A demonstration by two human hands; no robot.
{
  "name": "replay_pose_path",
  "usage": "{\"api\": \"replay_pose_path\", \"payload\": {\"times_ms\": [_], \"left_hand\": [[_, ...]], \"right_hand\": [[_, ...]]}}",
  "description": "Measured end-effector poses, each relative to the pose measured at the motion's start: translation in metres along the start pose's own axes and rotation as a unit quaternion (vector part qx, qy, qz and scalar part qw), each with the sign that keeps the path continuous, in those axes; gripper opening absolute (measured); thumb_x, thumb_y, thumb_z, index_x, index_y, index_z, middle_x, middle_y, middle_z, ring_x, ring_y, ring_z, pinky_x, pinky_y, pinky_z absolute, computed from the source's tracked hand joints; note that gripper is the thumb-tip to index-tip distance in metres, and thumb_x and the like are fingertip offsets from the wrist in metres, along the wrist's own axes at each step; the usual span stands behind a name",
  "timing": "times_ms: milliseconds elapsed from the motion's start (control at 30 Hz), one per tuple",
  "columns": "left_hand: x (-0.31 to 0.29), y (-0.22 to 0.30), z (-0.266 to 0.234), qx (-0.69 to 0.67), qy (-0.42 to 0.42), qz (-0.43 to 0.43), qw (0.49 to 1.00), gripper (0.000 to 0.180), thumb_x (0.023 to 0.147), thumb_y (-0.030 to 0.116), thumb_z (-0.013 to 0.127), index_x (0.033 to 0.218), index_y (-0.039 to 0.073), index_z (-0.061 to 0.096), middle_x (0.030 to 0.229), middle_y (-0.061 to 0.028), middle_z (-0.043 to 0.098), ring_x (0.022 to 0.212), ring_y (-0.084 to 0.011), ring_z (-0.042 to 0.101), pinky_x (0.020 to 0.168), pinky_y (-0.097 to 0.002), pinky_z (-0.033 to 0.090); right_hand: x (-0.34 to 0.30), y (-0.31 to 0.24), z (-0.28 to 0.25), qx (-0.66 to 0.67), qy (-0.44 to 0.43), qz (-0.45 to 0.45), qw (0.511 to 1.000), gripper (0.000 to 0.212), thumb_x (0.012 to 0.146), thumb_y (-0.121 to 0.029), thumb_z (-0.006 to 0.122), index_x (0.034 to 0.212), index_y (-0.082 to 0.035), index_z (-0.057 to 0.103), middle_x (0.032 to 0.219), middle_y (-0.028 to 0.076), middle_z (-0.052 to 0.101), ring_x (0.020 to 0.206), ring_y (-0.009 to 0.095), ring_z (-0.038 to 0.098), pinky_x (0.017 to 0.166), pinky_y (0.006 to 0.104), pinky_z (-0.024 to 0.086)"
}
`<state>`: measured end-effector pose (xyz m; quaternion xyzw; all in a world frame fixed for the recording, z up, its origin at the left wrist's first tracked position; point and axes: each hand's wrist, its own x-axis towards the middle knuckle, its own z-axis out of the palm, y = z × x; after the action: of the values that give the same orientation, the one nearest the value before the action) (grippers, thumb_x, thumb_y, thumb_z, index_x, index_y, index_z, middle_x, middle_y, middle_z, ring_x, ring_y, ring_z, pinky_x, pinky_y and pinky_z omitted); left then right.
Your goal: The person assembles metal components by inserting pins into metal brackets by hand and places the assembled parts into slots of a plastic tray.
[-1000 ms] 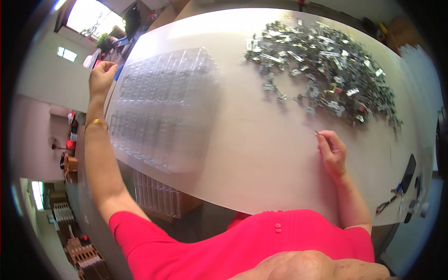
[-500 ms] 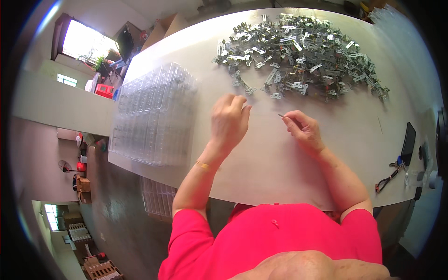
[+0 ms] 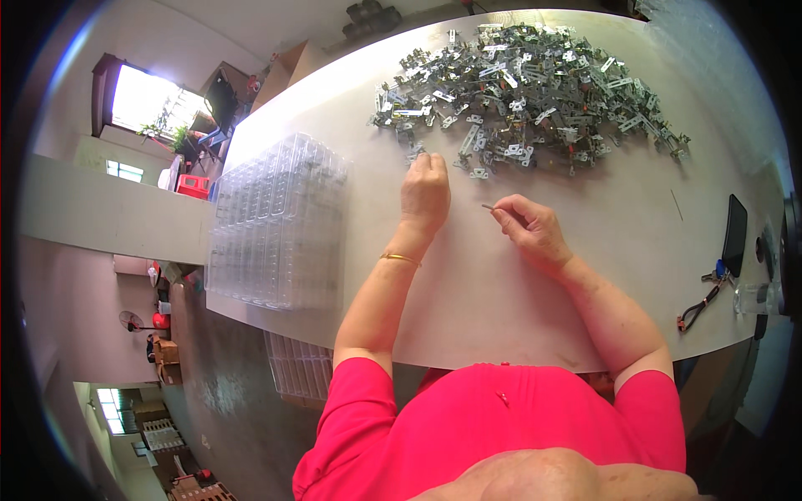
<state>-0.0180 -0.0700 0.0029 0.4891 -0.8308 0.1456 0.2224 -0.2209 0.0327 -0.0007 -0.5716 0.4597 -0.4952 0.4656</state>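
Note:
A wide pile of small silvery metal brackets (image 3: pixel 522 96) covers the far part of the table. My left hand (image 3: pixel 426 194) is at the pile's near left edge, its fingers pinched together on a metal bracket (image 3: pixel 413 153) that they partly cover. Between the thumb and fingertips of my right hand (image 3: pixel 535 230) is a short, thin dark rod (image 3: pixel 487 207), pointing left. This hand is closed, just right of my left hand and apart from the pile.
Stacked clear plastic trays (image 3: pixel 280 221) stand on the table's left side. At the right lie a black phone (image 3: pixel 734 234), keys on a dark strap (image 3: pixel 703 307) and a thin wire (image 3: pixel 677 204). More trays (image 3: pixel 299 367) sit below the table's left edge.
My left hand has moved forward to the pile's near edge, and its fingers have closed on a bracket. My right hand still holds the rod in nearly the same place. The view has shifted slightly.

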Motion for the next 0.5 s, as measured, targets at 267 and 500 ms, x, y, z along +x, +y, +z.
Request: {"api": "replay_pose_path", "payload": {"times_ms": [267, 500], "left_hand": [[-0.014, 0.015, -0.077, -0.548, -0.055, -0.317, 0.772, 0.015, 0.097, 0.008, 0.058, 0.103, -0.004, 0.064, 0.087, -0.0114, 0.067, 0.072, -0.0199, 0.068, 0.062, -0.0306, 0.056], [-0.057, 0.01, -0.066, -0.616, -0.105, -0.416, 0.66, 0.021, 0.098, 0.011, 0.058, 0.106, -0.008, 0.062, 0.086, -0.0108, 0.066, 0.07, -0.0157, 0.068, 0.065, -0.0293, 0.06]], "right_hand": [[0.003, 0.009, 0.0, 0.051, 0.03, 0.024, 0.998, 0.009, 0.096, -0.014, 0.065, 0.096, -0.004, 0.065, 0.072, -0.004, 0.059, 0.064, 0.003, 0.051, 0.057, 0.0214, 0.042], [0.006, 0.002, 0.001, 0.04, 0.03, 0.038, 0.998, 0.01, 0.097, -0.016, 0.063, 0.096, -0.006, 0.065, 0.07, -0.005, 0.058, 0.064, 0.003, 0.052, 0.058, 0.0214, 0.043]]}}
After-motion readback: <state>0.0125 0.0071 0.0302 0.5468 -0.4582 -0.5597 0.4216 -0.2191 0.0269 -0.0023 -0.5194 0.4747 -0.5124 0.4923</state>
